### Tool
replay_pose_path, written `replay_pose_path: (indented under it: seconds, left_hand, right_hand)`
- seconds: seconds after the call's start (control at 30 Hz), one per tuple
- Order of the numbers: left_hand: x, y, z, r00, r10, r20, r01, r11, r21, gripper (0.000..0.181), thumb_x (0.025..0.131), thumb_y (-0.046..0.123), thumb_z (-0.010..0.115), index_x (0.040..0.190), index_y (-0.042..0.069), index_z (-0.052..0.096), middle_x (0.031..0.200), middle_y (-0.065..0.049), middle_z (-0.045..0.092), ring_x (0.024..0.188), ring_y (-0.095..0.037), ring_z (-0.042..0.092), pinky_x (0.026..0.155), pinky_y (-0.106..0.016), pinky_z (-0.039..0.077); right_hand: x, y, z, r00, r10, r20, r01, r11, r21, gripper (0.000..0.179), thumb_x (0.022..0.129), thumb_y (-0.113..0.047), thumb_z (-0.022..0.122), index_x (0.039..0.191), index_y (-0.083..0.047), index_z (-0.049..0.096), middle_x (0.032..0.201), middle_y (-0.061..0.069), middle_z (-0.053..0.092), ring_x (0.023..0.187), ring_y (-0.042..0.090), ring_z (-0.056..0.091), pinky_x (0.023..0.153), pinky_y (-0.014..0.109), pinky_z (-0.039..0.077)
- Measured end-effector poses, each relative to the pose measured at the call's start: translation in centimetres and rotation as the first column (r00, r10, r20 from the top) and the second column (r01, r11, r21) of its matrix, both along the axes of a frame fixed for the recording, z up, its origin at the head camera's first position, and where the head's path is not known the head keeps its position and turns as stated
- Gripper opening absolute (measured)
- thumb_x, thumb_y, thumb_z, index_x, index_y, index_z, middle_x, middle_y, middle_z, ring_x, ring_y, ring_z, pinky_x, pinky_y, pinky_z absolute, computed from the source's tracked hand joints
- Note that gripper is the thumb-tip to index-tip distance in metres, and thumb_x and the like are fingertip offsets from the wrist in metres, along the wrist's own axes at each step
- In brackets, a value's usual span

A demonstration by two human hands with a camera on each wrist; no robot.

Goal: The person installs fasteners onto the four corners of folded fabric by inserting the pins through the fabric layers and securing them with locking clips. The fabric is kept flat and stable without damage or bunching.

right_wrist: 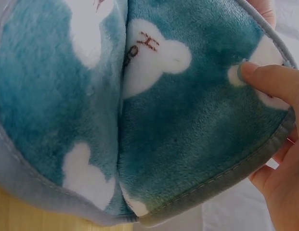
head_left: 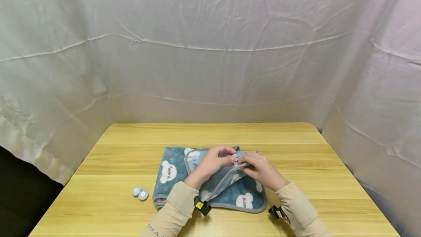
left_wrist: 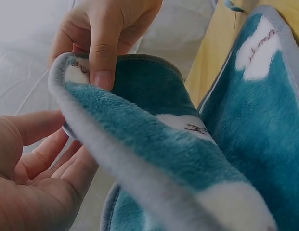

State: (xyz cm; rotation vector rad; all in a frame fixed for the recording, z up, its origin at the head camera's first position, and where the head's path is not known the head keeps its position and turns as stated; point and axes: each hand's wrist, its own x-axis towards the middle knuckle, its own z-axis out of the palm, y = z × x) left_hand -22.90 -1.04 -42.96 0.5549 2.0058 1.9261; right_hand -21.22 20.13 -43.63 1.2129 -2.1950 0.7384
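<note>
Teal plush with white bear-shaped patches and grey edging forms the folded blanket (head_left: 230,195), which is spread on the wooden table (head_left: 98,178) beneath both hands. Its raised flap is gripped near the corner by the right hand (head_left: 263,167): the thumb is pressed on the plush face, the other fingers are tucked behind, and the cloth is caught between them. On the flap's other side, a pale blue disc (head_left: 234,157) is pinched by the left hand (head_left: 212,162) between thumb and fingertips, right against the grey edging; whether it is fastened to the cloth cannot be told. The right fingertips are placed just beside it. Farther left, a small blue piece (head_left: 194,157) is seen on the blanket, and two loose discs (head_left: 140,193) are set side by side on the bare wood, well apart from the fingers.
</note>
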Motion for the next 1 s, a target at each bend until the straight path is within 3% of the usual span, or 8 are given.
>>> replay_pose_path:
  seconds: [0.3, 0.6, 0.77, 1.0]
  left_hand:
    - [0.1, -0.2, 0.2, 1.0, 0.023, 0.015, -0.023, 1.0, -0.015, 0.031, 0.095, 0.018, 0.065, 0.117, -0.004, 0.063, 0.121, -0.019, 0.061, 0.1, -0.025, 0.068, 0.089, -0.038, 0.056]
    - [0.1, -0.1, 0.2, 1.0, -0.014, -0.007, 0.014, 0.998, -0.067, 0.019, 0.094, 0.012, 0.064, 0.106, -0.002, 0.068, 0.113, -0.017, 0.065, 0.097, -0.024, 0.068, 0.086, -0.038, 0.057]
    - [0.3, -0.5, 0.7, 0.999, -0.04, -0.003, 0.04, 0.991, -0.126, 0.03, 0.096, 0.022, 0.062, 0.117, 0.0, 0.066, 0.117, -0.014, 0.066, 0.106, -0.03, 0.066, 0.092, -0.043, 0.054]
    - [0.6, -2.2, 2.6, 0.989, -0.127, -0.071, 0.104, 0.957, -0.269, 0.039, 0.098, 0.035, 0.059, 0.132, 0.016, 0.06, 0.133, -0.008, 0.061, 0.12, -0.028, 0.059, 0.1, -0.046, 0.048]
  right_hand:
    - [0.0, 0.1, 0.0, 1.0, -0.015, 0.002, 0.015, 1.0, 0.008, 0.028, 0.074, -0.003, 0.082, 0.092, -0.018, 0.066, 0.09, -0.007, 0.066, 0.082, 0.005, 0.06, 0.074, 0.024, 0.05]
    - [-0.1, 0.1, -0.1, 1.0, 0.013, -0.014, -0.013, 1.0, 0.01, 0.028, 0.073, -0.001, 0.081, 0.092, -0.017, 0.067, 0.089, -0.006, 0.066, 0.083, 0.007, 0.061, 0.078, 0.023, 0.05]
    - [0.0, 0.1, -0.1, 1.0, -0.002, 0.002, 0.002, 1.0, 0.02, 0.027, 0.074, -0.003, 0.081, 0.092, -0.016, 0.067, 0.091, -0.006, 0.068, 0.084, 0.007, 0.063, 0.078, 0.032, 0.054]
    - [0.0, 0.2, 0.0, 0.999, -0.031, 0.012, 0.031, 0.999, 0.021, 0.026, 0.074, -0.003, 0.081, 0.093, -0.016, 0.068, 0.09, -0.004, 0.068, 0.083, 0.009, 0.061, 0.072, 0.024, 0.052]
